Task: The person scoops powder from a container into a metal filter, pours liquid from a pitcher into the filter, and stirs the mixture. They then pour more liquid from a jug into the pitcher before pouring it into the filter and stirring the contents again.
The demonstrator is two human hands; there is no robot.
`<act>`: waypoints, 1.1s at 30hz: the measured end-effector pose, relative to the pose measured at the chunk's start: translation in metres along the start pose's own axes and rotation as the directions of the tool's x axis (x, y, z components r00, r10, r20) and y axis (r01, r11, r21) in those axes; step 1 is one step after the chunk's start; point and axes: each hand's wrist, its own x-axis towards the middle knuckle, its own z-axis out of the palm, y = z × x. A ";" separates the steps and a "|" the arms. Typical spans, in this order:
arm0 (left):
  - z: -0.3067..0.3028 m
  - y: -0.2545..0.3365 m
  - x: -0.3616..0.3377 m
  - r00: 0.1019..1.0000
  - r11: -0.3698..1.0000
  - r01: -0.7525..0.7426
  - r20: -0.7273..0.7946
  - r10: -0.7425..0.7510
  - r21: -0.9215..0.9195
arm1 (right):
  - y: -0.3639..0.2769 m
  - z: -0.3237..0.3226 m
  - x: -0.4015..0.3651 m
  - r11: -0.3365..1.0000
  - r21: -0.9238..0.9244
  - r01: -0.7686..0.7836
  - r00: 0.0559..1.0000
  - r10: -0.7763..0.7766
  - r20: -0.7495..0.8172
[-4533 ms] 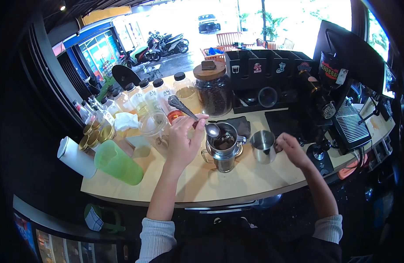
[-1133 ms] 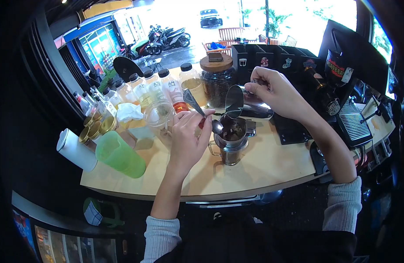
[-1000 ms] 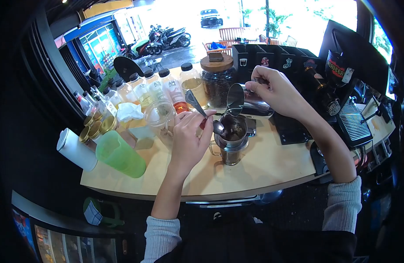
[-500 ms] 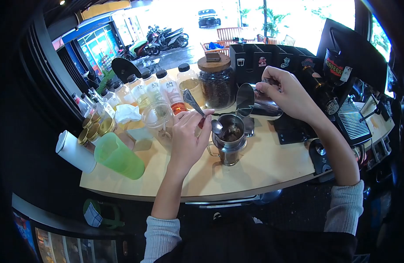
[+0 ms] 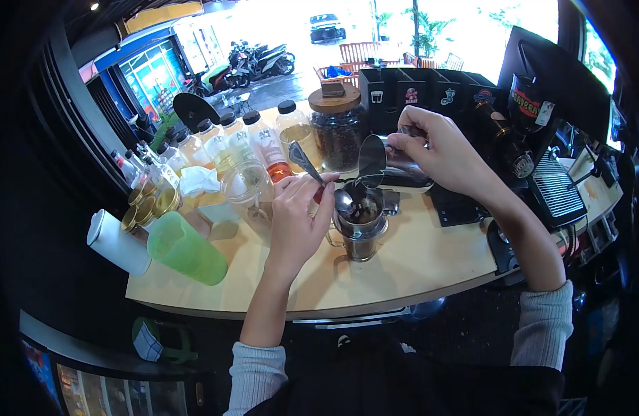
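My left hand (image 5: pixel 299 211) is closed around a metal spoon (image 5: pixel 343 202), whose bowl sits at the left rim of a metal coffee filter (image 5: pixel 375 223). Dark, wet-looking coffee grounds show inside the filter, which rests on top of a mug (image 5: pixel 362 249). Gripped in my right hand (image 5: pixel 437 145) is a shiny metal pitcher (image 5: pixel 406 171), tipped to the left. Its mouth hangs over the filter's back rim. Whether liquid is flowing from it is hard to make out.
Behind my left hand stand a clear plastic cup (image 5: pixel 246 183) and several capped bottles (image 5: pixel 267 145). A green pitcher (image 5: pixel 188 248) and a white tumbler (image 5: pixel 118 242) are at left. A jar of coffee beans (image 5: pixel 335 135) stands behind; an espresso machine (image 5: pixel 559 191) is at right.
The metal pitcher in my right hand has moved left, bringing its mouth over the filter. My left hand and the spoon have stayed nearly still.
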 end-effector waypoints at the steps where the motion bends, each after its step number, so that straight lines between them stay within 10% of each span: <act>1: 0.000 0.000 0.000 1.000 1.000 0.000 -0.001 0.000 0.000 | 0.000 0.000 0.000 1.000 0.000 0.001 1.000 -0.001 0.001; 13: 0.001 -0.001 -0.002 1.000 1.000 0.009 0.012 -0.008 -0.013 | 0.017 -0.010 -0.003 0.983 -0.184 0.025 0.996 -0.041 -0.084; 33: 0.001 -0.004 -0.009 0.993 0.989 0.114 0.003 -0.114 -0.097 | 0.112 0.014 -0.033 0.968 0.226 -0.111 0.982 0.142 -0.126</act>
